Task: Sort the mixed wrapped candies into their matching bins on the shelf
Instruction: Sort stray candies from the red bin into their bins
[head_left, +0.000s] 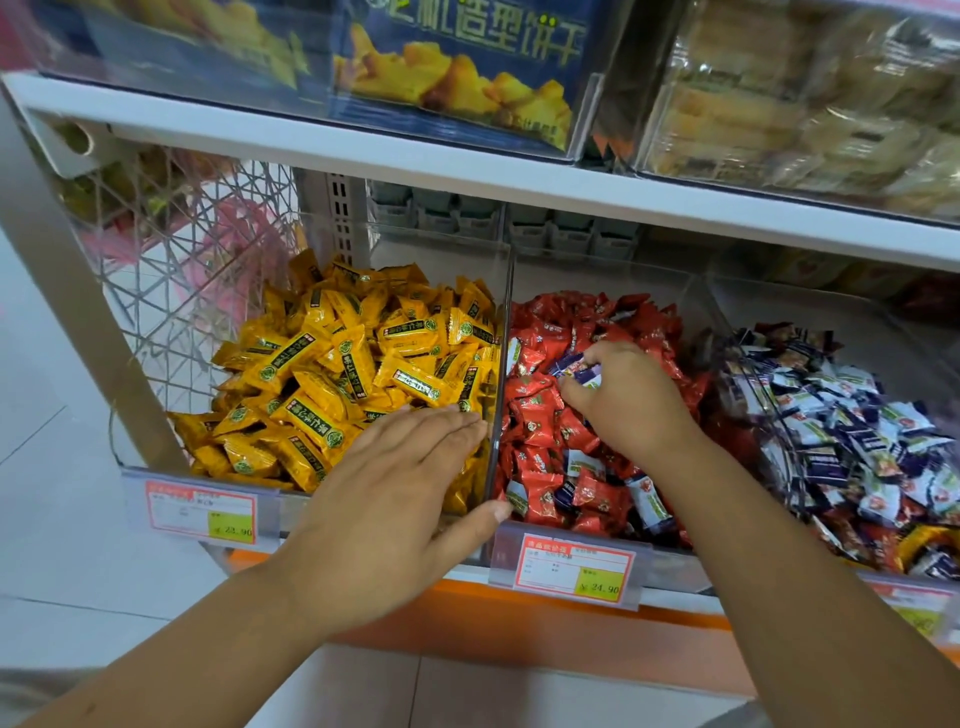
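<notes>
Facing white shop shelving, with pale floor tiles showing at 8 o'clock. Noting a blue biscuit box sitting on the upper tier at 12 o'clock and a wire basket hanging at 10 o'clock. Logging three clear bins standing side by side on the lower tier: left bin at 9 o'clock holding yellow candies, middle bin at centre holding red candies, right bin at 3 o'clock holding purple-and-white candies. Finding several purple-and-white strays lying among the red ones near the middle bin's front, at 6 o'clock of the right hand. Watching that hand reaching into the middle bin from 5 o'clock, fingers curled, pinching a purple candy between thumb and fingertips at the top of the red heap; not telling whether lifted clear of it. Watching the left hand lying flat over the front of the yellow candies, fingers straight and close together, pointing toward 1 o'clock, holding nothing, thumb reaching past the clear divider at the front edge. Reading price tags hanging below the bins at 7 and 6 o'clock.
</notes>
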